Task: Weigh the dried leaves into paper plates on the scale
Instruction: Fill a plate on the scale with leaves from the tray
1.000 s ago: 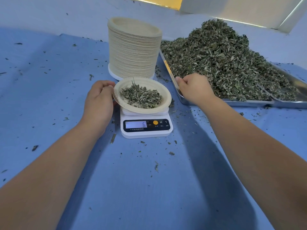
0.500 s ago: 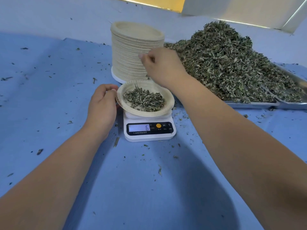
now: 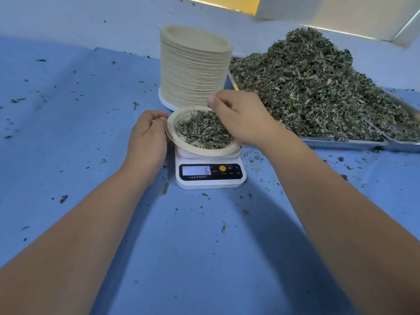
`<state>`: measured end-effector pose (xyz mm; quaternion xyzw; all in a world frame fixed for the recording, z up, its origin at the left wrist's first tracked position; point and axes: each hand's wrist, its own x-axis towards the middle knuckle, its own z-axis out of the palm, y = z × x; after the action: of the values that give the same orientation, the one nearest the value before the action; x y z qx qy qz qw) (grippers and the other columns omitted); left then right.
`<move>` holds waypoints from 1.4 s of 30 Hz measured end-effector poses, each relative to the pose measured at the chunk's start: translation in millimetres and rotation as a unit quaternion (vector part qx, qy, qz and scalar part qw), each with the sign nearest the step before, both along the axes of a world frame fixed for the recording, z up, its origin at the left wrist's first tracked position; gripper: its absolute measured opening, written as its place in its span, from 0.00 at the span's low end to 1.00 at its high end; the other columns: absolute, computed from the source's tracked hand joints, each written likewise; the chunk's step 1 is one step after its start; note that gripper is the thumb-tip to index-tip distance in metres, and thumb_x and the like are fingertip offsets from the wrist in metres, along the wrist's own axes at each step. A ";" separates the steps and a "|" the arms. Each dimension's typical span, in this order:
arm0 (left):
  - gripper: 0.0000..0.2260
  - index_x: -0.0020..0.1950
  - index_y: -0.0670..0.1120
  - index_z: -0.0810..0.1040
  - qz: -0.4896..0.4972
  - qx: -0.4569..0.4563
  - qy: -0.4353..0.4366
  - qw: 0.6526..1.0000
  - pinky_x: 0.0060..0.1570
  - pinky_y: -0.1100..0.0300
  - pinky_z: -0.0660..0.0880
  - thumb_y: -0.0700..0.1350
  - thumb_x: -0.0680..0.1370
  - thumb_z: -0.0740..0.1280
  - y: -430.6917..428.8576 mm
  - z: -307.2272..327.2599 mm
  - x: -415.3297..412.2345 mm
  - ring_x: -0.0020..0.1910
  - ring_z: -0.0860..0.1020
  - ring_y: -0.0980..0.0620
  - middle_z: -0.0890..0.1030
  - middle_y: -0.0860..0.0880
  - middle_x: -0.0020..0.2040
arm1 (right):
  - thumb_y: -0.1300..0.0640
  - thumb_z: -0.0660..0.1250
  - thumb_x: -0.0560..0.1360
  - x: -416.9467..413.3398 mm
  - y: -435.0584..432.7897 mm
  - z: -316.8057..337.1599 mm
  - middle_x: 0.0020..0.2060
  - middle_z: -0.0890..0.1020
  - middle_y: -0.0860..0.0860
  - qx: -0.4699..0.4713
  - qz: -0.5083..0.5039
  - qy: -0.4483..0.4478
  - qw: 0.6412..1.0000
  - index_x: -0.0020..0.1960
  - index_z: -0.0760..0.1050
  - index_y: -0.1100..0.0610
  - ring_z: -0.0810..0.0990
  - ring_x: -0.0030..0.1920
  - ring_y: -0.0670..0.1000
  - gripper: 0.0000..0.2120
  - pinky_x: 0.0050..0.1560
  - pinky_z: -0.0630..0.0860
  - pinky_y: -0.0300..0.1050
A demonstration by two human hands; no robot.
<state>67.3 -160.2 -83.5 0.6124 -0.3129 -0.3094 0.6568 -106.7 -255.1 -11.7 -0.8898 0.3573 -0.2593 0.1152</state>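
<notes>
I note open bench [image 3: 204, 258] in front of the scale [image 3: 211, 184] and farther left; plate stack [image 3: 193, 71] blocks behind, leaf tray [image 3: 341, 144] crowds right.

Readable marks, all on the scale [image 3: 210, 184]
Its lit display [image 3: 196, 171] shows the single digit 6; to the right of it, after the round orange button [image 3: 222, 168], stand the white letters M [image 3: 230, 168] and T [image 3: 237, 168] on the black panel [image 3: 227, 176]; small Chinese characters [image 3: 197, 177] run in a row under the display, and more under the letters (all of them too small to read with certainty).
</notes>
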 end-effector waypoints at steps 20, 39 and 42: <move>0.09 0.45 0.56 0.80 -0.001 -0.016 0.004 1.000 0.46 0.58 0.80 0.48 0.74 0.60 -2.5 -3.9 1.9 0.51 0.83 0.52 0.84 0.48 0.53 | 0.47 0.58 0.84 -57.3 7.3 -48.6 0.33 0.75 0.45 -0.016 -0.104 -0.117 0.988 0.56 0.79 0.52 0.71 0.36 0.44 0.13 0.37 0.65 0.44; 0.10 0.45 0.57 0.80 -0.002 -0.001 -0.010 1.000 0.52 0.51 0.82 0.49 0.74 0.59 -4.4 -3.3 2.8 0.51 0.83 0.50 0.84 0.49 0.53 | 0.32 0.41 0.81 -71.9 -70.4 -22.4 0.69 0.73 0.62 0.148 -0.257 0.276 0.914 0.71 0.70 0.60 0.73 0.66 0.63 0.38 0.57 0.67 0.54; 0.10 0.45 0.58 0.80 -0.001 0.004 -0.011 1.000 0.53 0.50 0.81 0.49 0.73 0.59 -2.3 -0.1 1.8 0.50 0.82 0.51 0.84 0.50 0.52 | 0.33 0.44 0.82 -71.8 -63.1 -30.0 0.51 0.79 0.58 0.084 -0.286 0.220 0.929 0.55 0.73 0.56 0.75 0.51 0.60 0.30 0.54 0.72 0.55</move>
<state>69.0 -162.5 -83.6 0.6179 -0.3192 -0.3044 0.6509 -178.5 -318.2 -41.8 -0.7717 0.6336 -0.0481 0.0286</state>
